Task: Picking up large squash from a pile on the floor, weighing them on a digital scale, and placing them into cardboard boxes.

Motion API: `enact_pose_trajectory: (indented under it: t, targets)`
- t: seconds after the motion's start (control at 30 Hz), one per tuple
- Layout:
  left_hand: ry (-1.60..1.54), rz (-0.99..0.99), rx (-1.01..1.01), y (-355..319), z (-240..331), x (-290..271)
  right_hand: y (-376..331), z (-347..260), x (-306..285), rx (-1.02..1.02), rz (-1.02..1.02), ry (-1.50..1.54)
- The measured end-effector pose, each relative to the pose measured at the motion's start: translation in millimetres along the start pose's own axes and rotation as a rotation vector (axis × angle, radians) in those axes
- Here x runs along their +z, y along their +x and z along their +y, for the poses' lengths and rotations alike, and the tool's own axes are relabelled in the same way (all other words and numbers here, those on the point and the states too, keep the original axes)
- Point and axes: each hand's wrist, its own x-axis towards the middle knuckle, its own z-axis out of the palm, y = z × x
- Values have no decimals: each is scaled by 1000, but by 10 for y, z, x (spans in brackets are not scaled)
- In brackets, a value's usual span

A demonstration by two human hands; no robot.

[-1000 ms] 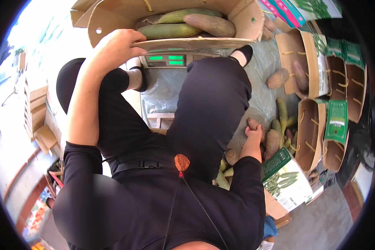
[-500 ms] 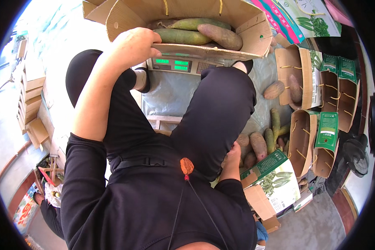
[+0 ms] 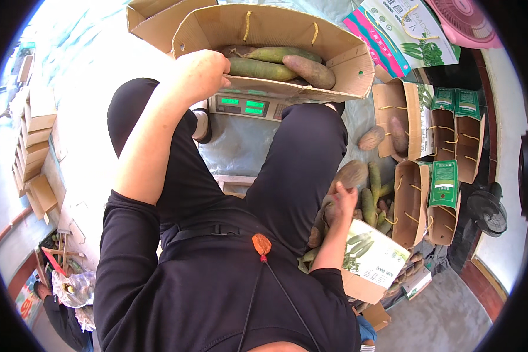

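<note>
My left hand [image 3: 202, 73] is closed on the near left rim of an open cardboard box [image 3: 352, 73] with yellow rope handles. Several long radishes [image 3: 261, 69], green and dull purple, lie inside. The box rests on a scale [image 3: 240, 105] with lit green displays, in front of my knees. To the right of my thigh, my right hand [image 3: 344, 205] grips the lower end of a thick brownish-purple radish [image 3: 352, 173]; its fingers are partly hidden. Below this hand lie more radishes [image 3: 368, 205], beside a white printed carton [image 3: 372, 258].
Open cartons with rope handles [image 3: 408, 202] stand at the right, near a black fan [image 3: 487, 211]. A pink fan [image 3: 460, 20] and flat printed cartons [image 3: 402, 38] are at the far right. Stacked cartons [image 3: 35, 135] line the left. A loose radish [image 3: 371, 138] lies on the plastic-covered floor.
My right hand has risen from beside my thigh with a radish in it. The white carton beside it no longer shows its green panel. My left hand stays on the box rim; the view has shifted.
</note>
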Motion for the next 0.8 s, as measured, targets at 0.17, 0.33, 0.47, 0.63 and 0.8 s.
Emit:
enact_pose_trajectory:
  t: [0.17, 0.33, 0.47, 0.63, 0.8]
  targets:
    - [-22, -15, 10, -25, 30, -64, -315, -1565, 216, -627, -119, -214]
    - [4, 7, 11, -55, -20, -60, -683, -2733, 895, -809, -363, -302]
    - [0, 22, 45, -27, -55, -59, -702, -3171, 1577, -965, -595, -545]
    - [-19, -14, 41, -56, -87, -97, -701, -3182, 2560, -1238, -629, -1032]
    - [-37, -24, 55, -62, -82, -115, -490, -2771, 3309, -1199, -563, -1342]
